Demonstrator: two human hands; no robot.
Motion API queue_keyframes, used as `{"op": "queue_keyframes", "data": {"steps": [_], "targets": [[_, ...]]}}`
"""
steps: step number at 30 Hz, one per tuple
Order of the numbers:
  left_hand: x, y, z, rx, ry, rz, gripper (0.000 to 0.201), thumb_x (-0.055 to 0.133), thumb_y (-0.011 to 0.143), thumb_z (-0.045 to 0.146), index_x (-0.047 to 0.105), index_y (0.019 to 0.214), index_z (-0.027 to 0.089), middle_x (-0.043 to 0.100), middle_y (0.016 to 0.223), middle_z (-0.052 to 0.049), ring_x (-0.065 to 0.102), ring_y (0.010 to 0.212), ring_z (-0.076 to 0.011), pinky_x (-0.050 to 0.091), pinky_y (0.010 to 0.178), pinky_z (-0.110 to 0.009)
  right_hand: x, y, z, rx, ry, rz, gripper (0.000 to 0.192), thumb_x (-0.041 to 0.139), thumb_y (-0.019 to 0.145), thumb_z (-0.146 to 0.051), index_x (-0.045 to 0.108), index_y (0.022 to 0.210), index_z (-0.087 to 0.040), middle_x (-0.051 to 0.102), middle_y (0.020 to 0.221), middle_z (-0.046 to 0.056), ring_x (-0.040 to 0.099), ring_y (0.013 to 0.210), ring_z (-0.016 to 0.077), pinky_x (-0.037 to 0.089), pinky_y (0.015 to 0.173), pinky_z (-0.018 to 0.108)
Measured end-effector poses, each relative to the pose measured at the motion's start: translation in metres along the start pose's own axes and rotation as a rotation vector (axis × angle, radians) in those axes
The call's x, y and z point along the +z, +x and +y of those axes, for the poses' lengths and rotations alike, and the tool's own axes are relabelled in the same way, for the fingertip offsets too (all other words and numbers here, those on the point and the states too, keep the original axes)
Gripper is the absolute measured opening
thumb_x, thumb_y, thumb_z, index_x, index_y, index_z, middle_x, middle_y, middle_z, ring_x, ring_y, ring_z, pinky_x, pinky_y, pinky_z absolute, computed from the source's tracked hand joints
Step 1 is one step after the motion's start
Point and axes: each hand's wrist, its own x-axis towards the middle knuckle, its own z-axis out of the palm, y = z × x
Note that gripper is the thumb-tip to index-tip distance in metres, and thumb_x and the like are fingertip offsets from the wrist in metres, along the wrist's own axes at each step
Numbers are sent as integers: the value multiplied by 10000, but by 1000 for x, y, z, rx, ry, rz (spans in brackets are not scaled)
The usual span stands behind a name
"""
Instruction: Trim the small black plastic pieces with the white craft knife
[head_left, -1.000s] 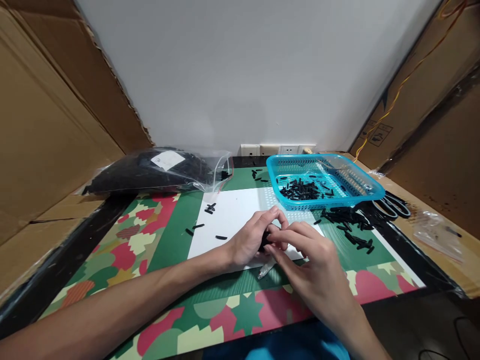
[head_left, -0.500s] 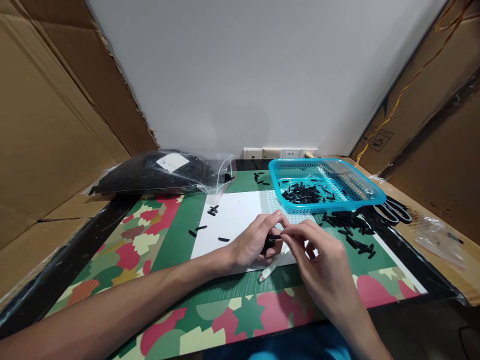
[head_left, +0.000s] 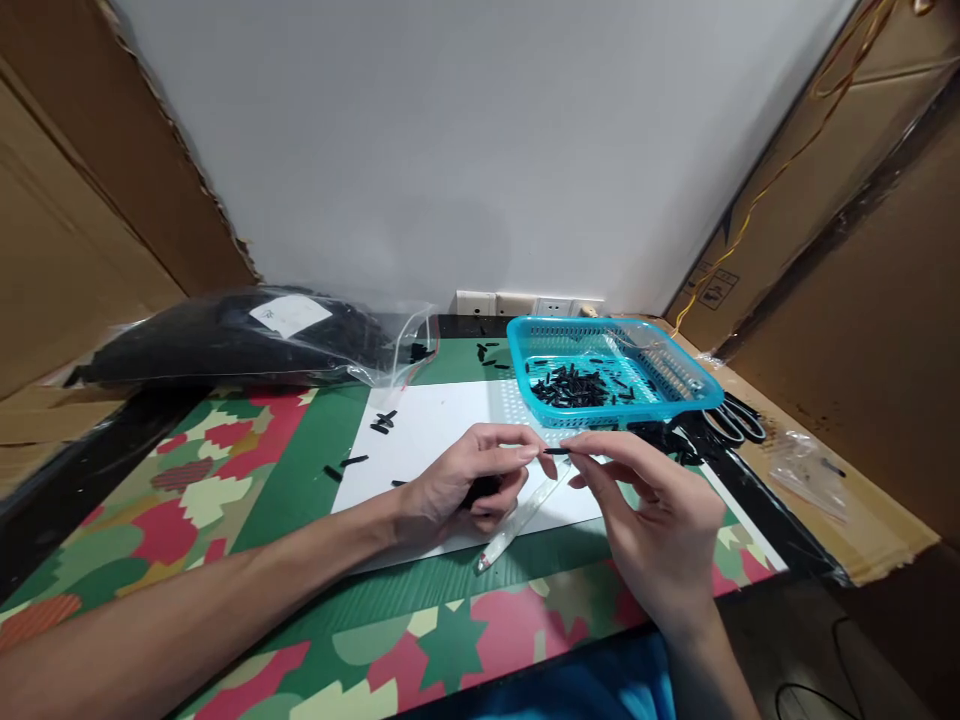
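Note:
My left hand (head_left: 480, 480) is closed, its lower fingers curled round a dark clump (head_left: 481, 490) that looks like more black pieces, mostly hidden. Between the fingertips of both hands lies one small black stick-like piece (head_left: 556, 451). My right hand (head_left: 652, 505) pinches its right end with thumb and forefinger. The left thumb and forefinger meet at its other end. Beneath the hands are a white sheet (head_left: 427, 420) and a clear plastic strip (head_left: 517, 525). A few similar black pieces (head_left: 382, 422) lie on the sheet, left of the hands.
A blue basket (head_left: 622, 412) holding many black pieces (head_left: 574, 386) stands behind my right hand. A clear zip bag full of black material (head_left: 187, 340) lies at the back left. Scissors (head_left: 735, 420) and a small clear bag (head_left: 806, 475) are on the right. Cardboard walls (head_left: 825, 230) flank the table.
The view has turned right, so things appear further left. My fingers have come up from the left palm, and the small black piece now shows between both hands' fingertips.

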Motion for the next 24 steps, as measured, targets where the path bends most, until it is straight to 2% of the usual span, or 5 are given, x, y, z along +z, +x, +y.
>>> {"op": "queue_keyframes", "data": {"steps": [4,7,10,19,24], "targets": [[2,-1,-1,-13,-27,13,246,790,915,374,728,929,136,388,450,105,214,385,-46,227,397,-174,2,-3,-2,65,94,-22,228,707,998,-73,809,1071,-263,825,984,21,787,820,185,678,710,298],[4,-2,0,-7,-44,29,228,799,890,346,752,914,124,392,447,99,219,385,-45,207,400,-182,1,-3,-3,132,116,-5,194,744,984,-99,808,1055,-268,812,946,2,786,753,160,689,705,266],[5,-1,1,16,-70,22,245,791,869,351,786,908,109,381,434,94,199,376,-45,171,389,-193,1,-1,-2,177,128,8,150,774,969,-136,805,1054,-255,808,961,11,798,765,167,708,704,258],[5,-1,2,2,-59,54,242,856,857,354,817,877,116,280,444,120,150,403,-34,138,394,-190,0,2,-3,233,173,-51,118,788,965,-157,812,1033,-250,822,945,5,812,768,163,715,712,242],[5,-2,2,-1,-19,71,262,871,848,372,794,867,122,297,443,116,167,411,-34,144,400,-185,-3,4,-3,285,208,-97,80,779,985,-204,815,1042,-247,829,956,15,820,807,182,718,746,270]]}}
